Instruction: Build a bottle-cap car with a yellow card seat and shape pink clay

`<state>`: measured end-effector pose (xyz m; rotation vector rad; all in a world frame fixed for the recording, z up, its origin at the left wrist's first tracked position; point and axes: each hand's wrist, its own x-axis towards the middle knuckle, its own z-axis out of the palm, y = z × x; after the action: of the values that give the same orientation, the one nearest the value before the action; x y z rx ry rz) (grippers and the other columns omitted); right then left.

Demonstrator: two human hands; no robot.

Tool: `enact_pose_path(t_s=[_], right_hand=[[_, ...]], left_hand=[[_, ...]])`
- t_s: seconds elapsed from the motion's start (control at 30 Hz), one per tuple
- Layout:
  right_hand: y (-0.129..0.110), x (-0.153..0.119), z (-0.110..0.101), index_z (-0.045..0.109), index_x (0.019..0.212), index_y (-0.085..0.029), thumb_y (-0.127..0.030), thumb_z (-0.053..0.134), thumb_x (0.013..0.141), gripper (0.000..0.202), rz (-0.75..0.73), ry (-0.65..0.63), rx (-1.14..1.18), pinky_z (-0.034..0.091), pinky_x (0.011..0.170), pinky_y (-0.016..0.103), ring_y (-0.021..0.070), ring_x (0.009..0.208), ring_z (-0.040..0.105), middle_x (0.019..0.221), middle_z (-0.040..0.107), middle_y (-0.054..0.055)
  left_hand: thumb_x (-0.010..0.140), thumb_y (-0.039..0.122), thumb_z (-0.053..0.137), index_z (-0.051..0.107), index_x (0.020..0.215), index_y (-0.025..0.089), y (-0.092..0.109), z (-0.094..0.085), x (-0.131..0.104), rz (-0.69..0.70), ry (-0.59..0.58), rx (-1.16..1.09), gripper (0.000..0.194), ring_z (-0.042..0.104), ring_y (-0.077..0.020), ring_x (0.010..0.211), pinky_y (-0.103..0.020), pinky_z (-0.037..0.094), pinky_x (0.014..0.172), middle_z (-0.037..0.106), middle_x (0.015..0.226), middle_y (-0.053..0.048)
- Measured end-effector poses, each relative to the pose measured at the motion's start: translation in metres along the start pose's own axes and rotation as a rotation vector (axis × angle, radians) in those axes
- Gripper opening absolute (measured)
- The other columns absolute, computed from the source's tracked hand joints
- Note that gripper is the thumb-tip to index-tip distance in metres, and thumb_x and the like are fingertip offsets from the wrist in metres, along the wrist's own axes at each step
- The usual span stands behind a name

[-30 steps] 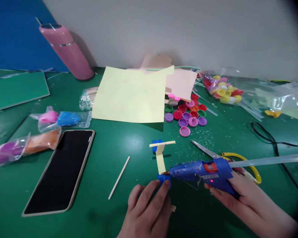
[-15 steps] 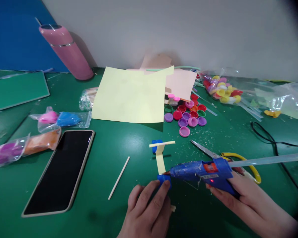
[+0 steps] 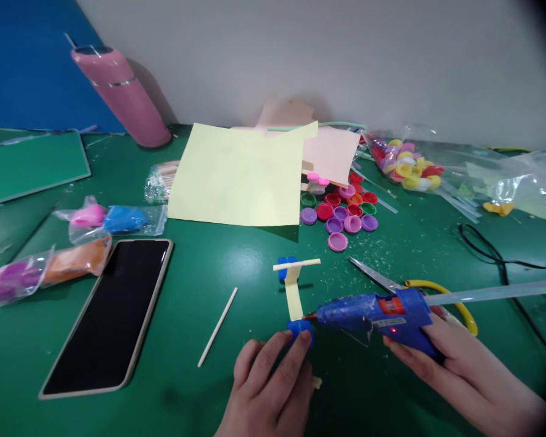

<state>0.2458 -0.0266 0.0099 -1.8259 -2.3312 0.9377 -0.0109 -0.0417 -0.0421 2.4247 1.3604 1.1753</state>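
My right hand [image 3: 468, 370] grips a blue hot glue gun [image 3: 373, 312], its red light lit and a clear glue stick [image 3: 495, 292] in its back. The gun's tip is at the near end of a pale yellow paper strip [image 3: 293, 297]. That end meets a blue cap-like piece [image 3: 299, 329], which my left hand [image 3: 270, 385] holds under its fingertips; the thumb is hidden. At the strip's far end, a thin pale stick [image 3: 307, 263] lies across it beside another blue piece [image 3: 283, 273]. A bit of pale stick [image 3: 317, 383] shows by my left hand.
Scissors [image 3: 377, 276] lie behind the glue gun. A loose white stick [image 3: 217, 328] and a phone [image 3: 109, 315] are to the left. Farther back are yellow paper [image 3: 241, 176], bottle caps [image 3: 338, 242], bagged clay [image 3: 125, 218] and a pink flask [image 3: 125, 97]. A black cord [image 3: 500, 261] runs right.
The glue gun and my right hand have shifted slightly right, drawing the tip back a little. My left hand and the blue piece stay almost in place.
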Motion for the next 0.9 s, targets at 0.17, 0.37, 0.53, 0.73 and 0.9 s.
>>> enact_pose_path(t_s=[0.17, 0.37, 0.53, 0.73, 0.9], right_hand=[[0.006, 0.000, 0.002, 0.044, 0.101, -0.028, -0.037, 0.043, 0.086, 0.018, -0.027, 0.011, -0.011, 0.045, 0.082, 0.047, 0.0249, 0.093, 0.055, 0.091, 0.058, 0.003], [-0.005, 0.006, -0.001, 0.049, 0.097, -0.026, -0.036, 0.043, 0.085, 0.017, -0.059, 0.051, -0.043, 0.050, 0.077, 0.042, 0.0249, 0.091, 0.059, 0.091, 0.062, 0.004], [-0.020, 0.015, -0.003, 0.053, 0.097, -0.024, -0.031, 0.043, 0.086, 0.017, -0.132, 0.090, -0.024, 0.055, 0.062, 0.028, 0.0217, 0.085, 0.063, 0.089, 0.066, 0.004], [-0.023, 0.016, -0.004, 0.055, 0.094, -0.023, -0.030, 0.045, 0.085, 0.016, -0.148, 0.112, -0.016, 0.055, 0.060, 0.025, 0.0198, 0.079, 0.064, 0.085, 0.067, 0.003], [-0.025, 0.015, -0.005, 0.055, 0.101, -0.023, -0.030, 0.043, 0.085, 0.020, -0.130, 0.088, -0.013, 0.055, 0.064, 0.028, 0.0212, 0.081, 0.064, 0.089, 0.067, 0.004]], left_hand=[[0.078, 0.021, 0.058, 0.067, 0.078, 0.020, -0.001, 0.003, -0.001, 0.008, 0.053, -0.012, 0.010, 0.059, -0.0188, 0.090, -0.033, 0.033, 0.087, 0.071, 0.096, -0.001], [0.075, 0.020, 0.061, 0.066, 0.080, 0.020, 0.001, -0.001, 0.000, -0.020, -0.028, 0.005, 0.007, 0.060, -0.0201, 0.091, -0.034, 0.034, 0.087, 0.070, 0.098, -0.001], [0.075, 0.019, 0.062, 0.066, 0.079, 0.019, 0.003, -0.001, -0.001, -0.033, -0.005, -0.015, 0.006, 0.059, -0.0206, 0.091, -0.034, 0.033, 0.087, 0.070, 0.098, -0.002], [0.077, 0.019, 0.059, 0.067, 0.079, 0.019, 0.003, 0.002, -0.002, -0.046, 0.018, -0.034, 0.007, 0.058, -0.0202, 0.093, -0.035, 0.031, 0.090, 0.070, 0.098, -0.003], [0.077, 0.020, 0.059, 0.067, 0.079, 0.020, 0.003, 0.001, -0.001, -0.031, 0.018, -0.017, 0.007, 0.059, -0.0201, 0.091, -0.034, 0.034, 0.087, 0.071, 0.097, -0.003]])
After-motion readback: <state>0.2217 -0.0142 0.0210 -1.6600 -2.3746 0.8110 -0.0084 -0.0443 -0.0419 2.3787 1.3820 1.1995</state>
